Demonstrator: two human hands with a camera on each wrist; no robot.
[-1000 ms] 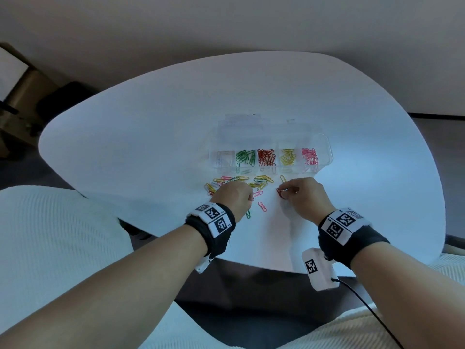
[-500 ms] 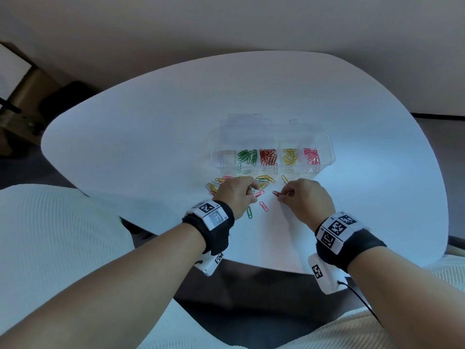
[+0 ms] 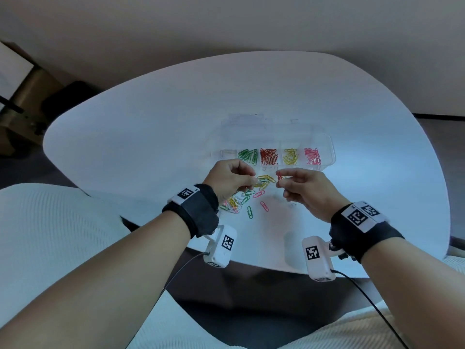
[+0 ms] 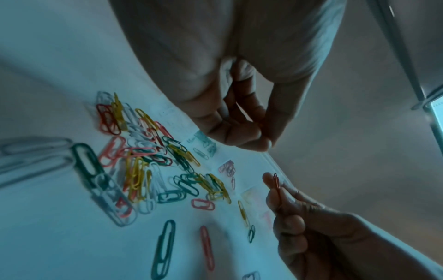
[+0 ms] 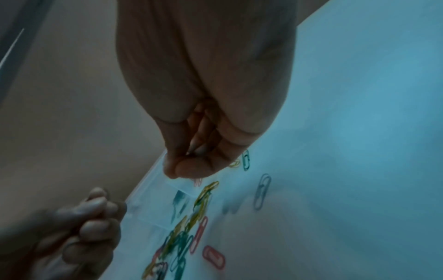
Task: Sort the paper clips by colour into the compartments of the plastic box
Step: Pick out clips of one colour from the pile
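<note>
A: What did the surface look like?

B: A white table (image 3: 151, 137) with a rounded edge, lit bluish. Behind it ran a plain beige wall (image 3: 226, 28), and at the far left stood a brown cabinet (image 3: 22, 102) with something dark beside it. White ribbed cloth (image 3: 50, 235) covered the person's lap below the table edge.

A: And the box?

B: The clear plastic box (image 3: 329, 147) lay on the table beyond both hands, lid folded back. Its compartments held green clips (image 3: 247, 156), red clips (image 3: 268, 156), yellow clips (image 3: 290, 156) and pink clips (image 3: 312, 156), left to right; the leftmost compartment looked nearly colourless, contents hard to make out.

A: The unsorted ones?

B: A loose pile of mixed clips (image 4: 143, 155) lay on the table just in front of the box, under and between the hands, with a few strays nearer the person, among them a green one (image 3: 249, 212) and a pink one (image 3: 264, 206).

A: The hands?

B: The right hand (image 3: 308, 188) was raised off the table, thumb and forefinger pinching a red paper clip (image 4: 276, 181) upright, near the box's front wall. The left hand (image 3: 227, 178) hung above the pile with fingers curled against the thumb; whether it pinched a clip I could not tell.
</note>
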